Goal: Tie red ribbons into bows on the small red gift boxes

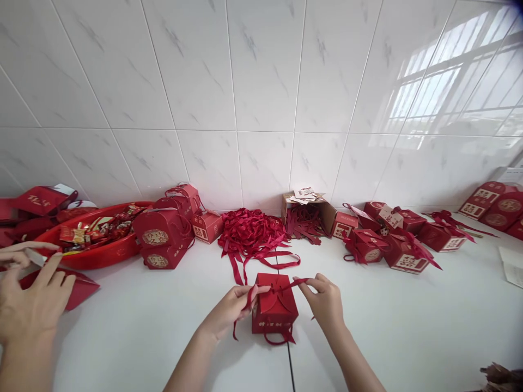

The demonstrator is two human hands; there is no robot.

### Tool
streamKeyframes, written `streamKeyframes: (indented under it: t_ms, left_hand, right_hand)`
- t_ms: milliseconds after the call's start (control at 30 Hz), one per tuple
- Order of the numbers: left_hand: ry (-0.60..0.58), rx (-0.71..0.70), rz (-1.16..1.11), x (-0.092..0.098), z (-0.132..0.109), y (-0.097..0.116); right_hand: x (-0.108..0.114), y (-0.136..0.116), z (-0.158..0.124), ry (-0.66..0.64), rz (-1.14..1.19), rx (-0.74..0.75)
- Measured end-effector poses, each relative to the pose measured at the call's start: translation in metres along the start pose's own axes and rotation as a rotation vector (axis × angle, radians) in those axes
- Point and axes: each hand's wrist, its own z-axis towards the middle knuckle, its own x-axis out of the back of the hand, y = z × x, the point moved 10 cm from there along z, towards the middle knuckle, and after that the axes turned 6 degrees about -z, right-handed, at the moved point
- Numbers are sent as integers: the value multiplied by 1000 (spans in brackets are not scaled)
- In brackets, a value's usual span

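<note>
Wide room is left on the table (429,326), right of the right hand (326,299), and more is found between the left hand (226,313) and another person's hands (36,296). Straight past the box (274,313), the way is blocked by ribbons (253,234). Farther back, the left is blocked by the bowl (108,258) and the right by boxes (406,251).

To your right, the white label (411,263) on a ribboned gift box (402,249) shows a red 囍 sign. The pale characters (274,325) on the red gift box (277,311) before you are too blurred to read.
</note>
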Motion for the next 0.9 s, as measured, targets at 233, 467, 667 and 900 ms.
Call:
streamKeyframes:
  t_ms: [233,467,667,900]
  left_hand:
    - [259,-344,269,-12,-10,33]
    - [287,-454,570,-30,-21,45]
    - [233,-445,567,-36,-27,46]
    - [245,-468,689,-44,-34,48]
  right_hand:
    - [-34,-33,-12,-255,321,56]
    - [-49,-49,-18,-397,370,4]
    - [-50,-60,-22,-503,442,12]
    - [-34,-76,-27,-520,396,39]
